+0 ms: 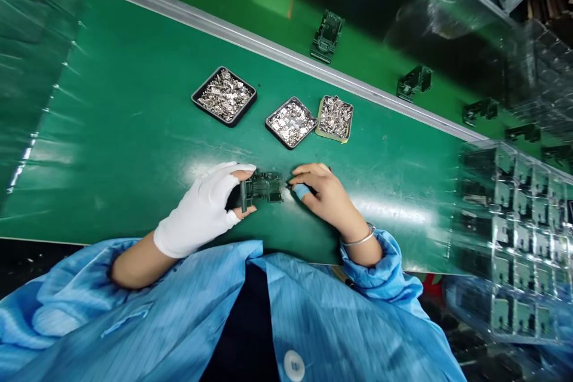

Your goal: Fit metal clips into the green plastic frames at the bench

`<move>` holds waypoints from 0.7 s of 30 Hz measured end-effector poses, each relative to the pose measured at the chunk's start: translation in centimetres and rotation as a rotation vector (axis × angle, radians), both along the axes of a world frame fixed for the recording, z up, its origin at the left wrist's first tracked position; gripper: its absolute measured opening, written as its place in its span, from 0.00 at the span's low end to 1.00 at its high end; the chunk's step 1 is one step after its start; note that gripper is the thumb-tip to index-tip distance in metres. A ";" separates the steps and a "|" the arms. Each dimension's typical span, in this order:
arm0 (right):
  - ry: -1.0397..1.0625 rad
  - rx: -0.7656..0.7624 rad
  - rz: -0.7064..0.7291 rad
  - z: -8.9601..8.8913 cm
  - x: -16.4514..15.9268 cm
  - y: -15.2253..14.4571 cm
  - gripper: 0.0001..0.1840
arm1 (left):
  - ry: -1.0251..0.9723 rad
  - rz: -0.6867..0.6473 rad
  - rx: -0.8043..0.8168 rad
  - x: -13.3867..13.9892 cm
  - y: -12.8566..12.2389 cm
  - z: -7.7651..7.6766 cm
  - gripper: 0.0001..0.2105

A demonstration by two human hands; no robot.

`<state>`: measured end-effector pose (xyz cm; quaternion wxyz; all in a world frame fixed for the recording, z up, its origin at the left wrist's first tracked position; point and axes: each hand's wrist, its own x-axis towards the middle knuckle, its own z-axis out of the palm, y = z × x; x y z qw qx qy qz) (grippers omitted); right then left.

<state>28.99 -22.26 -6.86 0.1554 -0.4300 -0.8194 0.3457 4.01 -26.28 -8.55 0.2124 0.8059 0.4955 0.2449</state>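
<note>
My left hand (203, 206), in a white glove with bare thumb and fingertip, grips the left end of a dark green plastic housing (265, 187) just above the green work surface. My right hand (324, 194), with blue tape round one finger, is at the housing's right end. Its fingertips are pinched together there; a tiny part may be between them, too small to make out. Beyond the hands stand three small trays of shiny metal pieces: a left tray (215, 116), a middle tray (276, 135) and a right tray (332, 136).
A metal rail (215, 19) crosses behind the trays. Past it, several similar dark housings stand in a row, the nearest housing (327, 36) upright. Clear plastic blister trays (504, 233) filled with parts are stacked at the right. Plastic sheeting (36, 71) covers the left side.
</note>
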 end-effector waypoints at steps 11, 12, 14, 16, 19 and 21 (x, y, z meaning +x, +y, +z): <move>0.443 -0.280 -0.067 0.4 -1.1 -0.9 0.12 | -0.149 0.094 0.135 -0.2 -0.8 -0.7 0.18; 0.455 -0.279 -0.065 0.5 -1.3 -1.0 0.12 | -0.159 0.096 0.143 -0.2 -0.9 -0.7 0.17; 0.455 -0.278 -0.087 0.8 -1.7 -1.1 0.10 | -0.170 0.101 0.150 -0.3 -1.0 -0.6 0.17; 0.404 -0.237 -0.135 1.0 -2.1 -1.3 0.09 | -0.173 0.084 0.166 -0.2 -1.0 -0.4 0.19; 0.240 -0.002 -0.144 1.2 -2.5 -1.7 0.05 | -0.139 0.059 0.151 -0.1 -0.7 0.2 0.28; 0.085 0.216 -0.041 1.4 -2.7 -2.0 0.04 | -0.087 0.071 0.141 0.0 -0.3 0.4 0.35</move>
